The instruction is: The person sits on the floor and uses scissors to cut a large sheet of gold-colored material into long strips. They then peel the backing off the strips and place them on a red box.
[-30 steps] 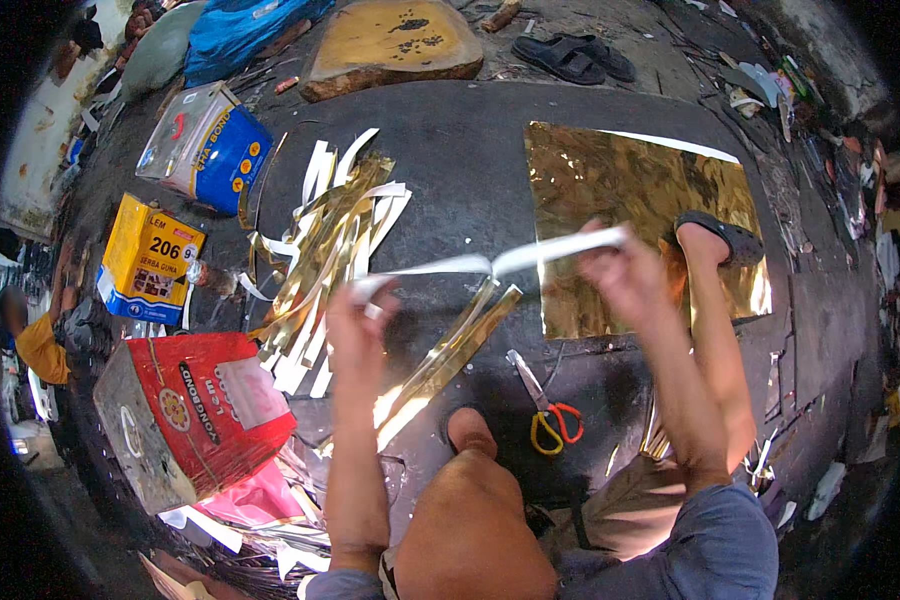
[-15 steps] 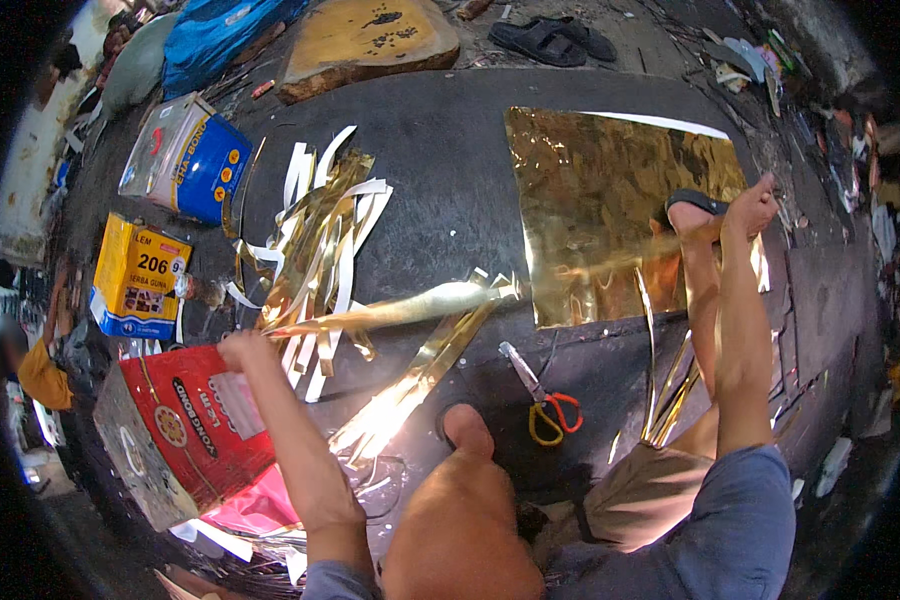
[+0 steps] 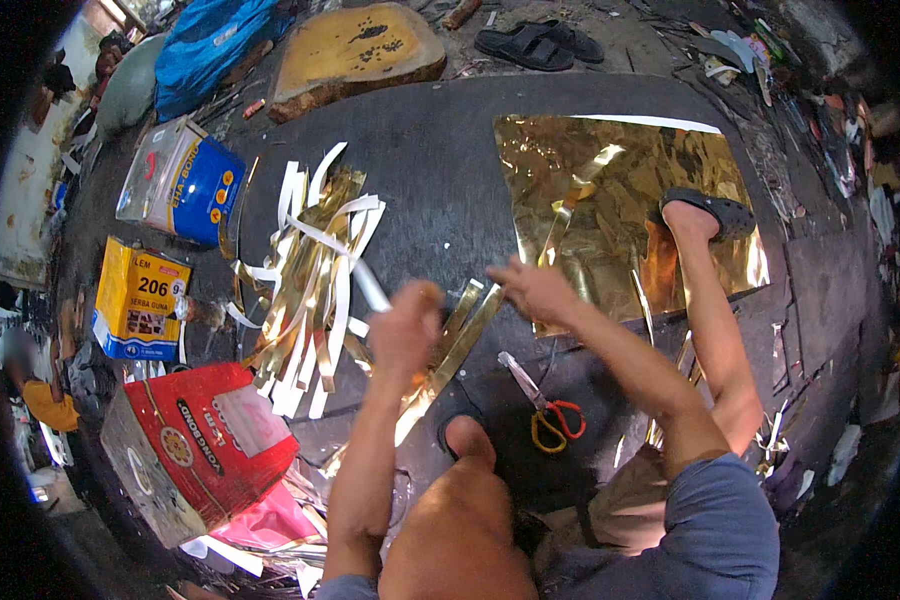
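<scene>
My left hand (image 3: pixel 407 325), blurred by motion, is closed on a strip with a white back (image 3: pixel 370 285); its tail trails toward the heap of gold and white strips (image 3: pixel 305 300). My right hand (image 3: pixel 540 292) is at the middle with its fingers pinched together. A gold strip (image 3: pixel 573 205) runs from it over the large gold foil sheet (image 3: pixel 610 235). Whether one strip joins both hands, I cannot tell. Just below the right fingertips, more gold strips (image 3: pixel 455 355) lie on the black mat. Scissors (image 3: pixel 542 405) with red and yellow handles lie nearer me.
On the left stand a blue and silver can (image 3: pixel 185 180), a yellow can (image 3: pixel 140 300) and a tilted red can (image 3: pixel 200 440). My sandaled foot (image 3: pixel 705 215) presses on the sheet's right part. A wooden block (image 3: pixel 355 55) and black sandals (image 3: pixel 540 45) lie at the far side.
Both hands have come together toward the middle, the left moving right and the right moving left. The gold strip stretched between them is no longer taut.
</scene>
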`<state>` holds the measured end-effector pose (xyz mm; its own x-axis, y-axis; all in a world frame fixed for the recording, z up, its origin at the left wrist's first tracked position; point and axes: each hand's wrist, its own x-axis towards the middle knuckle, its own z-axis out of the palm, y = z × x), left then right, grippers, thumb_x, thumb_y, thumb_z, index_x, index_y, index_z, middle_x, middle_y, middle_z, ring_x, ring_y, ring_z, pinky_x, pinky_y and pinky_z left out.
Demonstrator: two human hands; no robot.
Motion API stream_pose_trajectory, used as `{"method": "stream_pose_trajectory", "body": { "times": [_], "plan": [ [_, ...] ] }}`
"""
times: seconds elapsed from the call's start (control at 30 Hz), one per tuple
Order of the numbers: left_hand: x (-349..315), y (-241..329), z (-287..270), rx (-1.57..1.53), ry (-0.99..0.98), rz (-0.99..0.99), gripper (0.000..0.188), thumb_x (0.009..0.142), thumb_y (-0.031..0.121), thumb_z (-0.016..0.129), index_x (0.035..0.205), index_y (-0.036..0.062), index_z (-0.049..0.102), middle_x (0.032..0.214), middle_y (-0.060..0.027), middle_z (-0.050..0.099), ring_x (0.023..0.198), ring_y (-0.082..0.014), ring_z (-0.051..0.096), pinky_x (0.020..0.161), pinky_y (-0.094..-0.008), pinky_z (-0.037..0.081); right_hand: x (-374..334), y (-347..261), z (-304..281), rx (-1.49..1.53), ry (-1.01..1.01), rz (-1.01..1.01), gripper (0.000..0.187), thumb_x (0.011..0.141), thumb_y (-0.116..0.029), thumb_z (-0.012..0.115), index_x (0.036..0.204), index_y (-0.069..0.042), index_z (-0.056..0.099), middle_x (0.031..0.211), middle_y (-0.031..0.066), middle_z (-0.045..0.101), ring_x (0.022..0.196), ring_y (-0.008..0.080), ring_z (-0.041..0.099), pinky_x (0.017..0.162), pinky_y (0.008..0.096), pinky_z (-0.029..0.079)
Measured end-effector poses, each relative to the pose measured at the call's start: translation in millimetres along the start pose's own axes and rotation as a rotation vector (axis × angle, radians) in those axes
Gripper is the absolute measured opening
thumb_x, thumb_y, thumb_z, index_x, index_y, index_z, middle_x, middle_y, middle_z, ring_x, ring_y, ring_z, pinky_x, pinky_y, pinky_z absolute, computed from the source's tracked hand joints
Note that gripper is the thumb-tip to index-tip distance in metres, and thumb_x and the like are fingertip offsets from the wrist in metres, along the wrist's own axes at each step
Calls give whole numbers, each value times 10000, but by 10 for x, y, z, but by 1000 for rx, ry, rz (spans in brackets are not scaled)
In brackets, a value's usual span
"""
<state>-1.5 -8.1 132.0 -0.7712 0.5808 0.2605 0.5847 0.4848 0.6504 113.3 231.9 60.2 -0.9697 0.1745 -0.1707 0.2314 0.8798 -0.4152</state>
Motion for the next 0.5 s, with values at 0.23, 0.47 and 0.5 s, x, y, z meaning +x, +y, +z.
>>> {"method": "stream_pose_trajectory", "body": {
  "times": [0.23, 0.47, 0.5],
  "plan": [
    [-601, 338, 456, -135, -322, -331, 128, 866, 216, 657, 874, 89, 674, 777, -174, 671, 699, -343, 662, 612, -425, 501, -156, 122, 386, 129, 83, 70, 201, 892, -196, 636, 1085, -150, 669, 1014, 90, 597, 865, 317, 649, 722, 421, 526],
    [-429, 400, 517, -465, -341, -461, 246, 862, 248, 698, 823, 7, 671, 664, -77, 643, 598, -151, 596, 574, -318, 464, -383, -31, -91, 732, -106, 62, 281, 825, -329, 721, 933, -71, 695, 839, 130, 698, 785, 247, 656, 746, 369, 511],
    [-425, 430, 512, -519, -346, -470, 257, 861, 248, 703, 817, -3, 668, 660, -64, 640, 595, -125, 583, 571, -305, 459, -439, -125, -124, 863, -61, 28, 259, 843, -293, 711, 945, -56, 689, 817, 109, 686, 728, 201, 621, 685, 338, 487]
  ]
}}
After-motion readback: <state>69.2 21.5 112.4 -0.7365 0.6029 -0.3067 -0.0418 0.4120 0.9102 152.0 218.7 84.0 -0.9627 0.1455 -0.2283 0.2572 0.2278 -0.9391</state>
